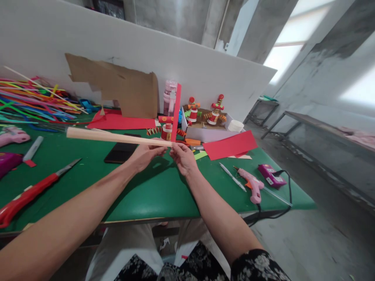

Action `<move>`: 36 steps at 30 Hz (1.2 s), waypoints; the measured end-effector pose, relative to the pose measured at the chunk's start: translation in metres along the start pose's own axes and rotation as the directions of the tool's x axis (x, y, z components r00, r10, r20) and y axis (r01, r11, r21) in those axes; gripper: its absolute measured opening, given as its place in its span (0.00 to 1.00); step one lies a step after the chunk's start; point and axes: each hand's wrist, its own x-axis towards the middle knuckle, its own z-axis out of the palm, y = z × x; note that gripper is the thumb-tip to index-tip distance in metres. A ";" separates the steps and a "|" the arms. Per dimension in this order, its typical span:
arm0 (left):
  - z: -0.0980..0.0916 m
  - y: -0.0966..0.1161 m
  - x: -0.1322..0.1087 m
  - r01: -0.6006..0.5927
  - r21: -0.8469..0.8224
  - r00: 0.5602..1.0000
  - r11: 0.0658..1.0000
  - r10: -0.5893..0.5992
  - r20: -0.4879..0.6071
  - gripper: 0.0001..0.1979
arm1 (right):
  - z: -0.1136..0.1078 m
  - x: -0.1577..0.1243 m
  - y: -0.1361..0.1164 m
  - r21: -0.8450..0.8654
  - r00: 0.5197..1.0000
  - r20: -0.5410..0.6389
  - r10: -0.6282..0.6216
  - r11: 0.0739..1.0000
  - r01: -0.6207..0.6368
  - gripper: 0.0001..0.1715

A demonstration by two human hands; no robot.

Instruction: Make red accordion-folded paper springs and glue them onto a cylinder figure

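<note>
A pale peach paper strip (pixel 117 136) and a red paper strip (pixel 176 111) meet at a right angle between my hands, above the table. The peach strip stretches out to the left, while the red one stands upright, pointing away from me. My left hand (pixel 148 155) is closed on the peach strip near the joined corner. My right hand (pixel 184 157) pinches the corner where both strips overlap; its fingertips hide part of the joint. Just behind the corner sits a small figure (pixel 166 132) with a red-labelled body and folded-paper arms, partly covered by the strips.
Scissors (pixel 32 193) with red handles lie left, a black phone (pixel 120 152) behind my left forearm. On the right are a white pen (pixel 233 177), a pink glue gun (pixel 252 184) and red paper (pixel 231 145). A box (pixel 202 134) with two figures stands behind.
</note>
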 end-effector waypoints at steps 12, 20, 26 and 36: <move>-0.002 -0.005 0.002 -0.034 0.080 0.997 0.996 0.039 -0.070 0.20 | 0.003 -0.008 0.000 -0.239 0.995 0.070 -0.066 0.968 0.081 0.19; 0.000 -0.002 0.002 -0.015 0.121 0.993 0.993 0.028 -0.112 0.22 | 0.002 -0.005 -0.001 -0.239 0.994 0.035 -0.099 0.965 0.105 0.19; 0.003 -0.002 0.001 0.014 0.085 0.998 0.996 -0.008 -0.065 0.22 | 0.001 -0.005 0.000 -0.385 0.971 0.067 -0.228 0.892 0.237 0.16; -0.005 -0.003 0.002 -0.106 0.180 0.989 0.978 0.123 -0.083 0.11 | 0.002 -0.006 0.003 -0.410 0.980 0.077 -0.182 0.890 0.198 0.16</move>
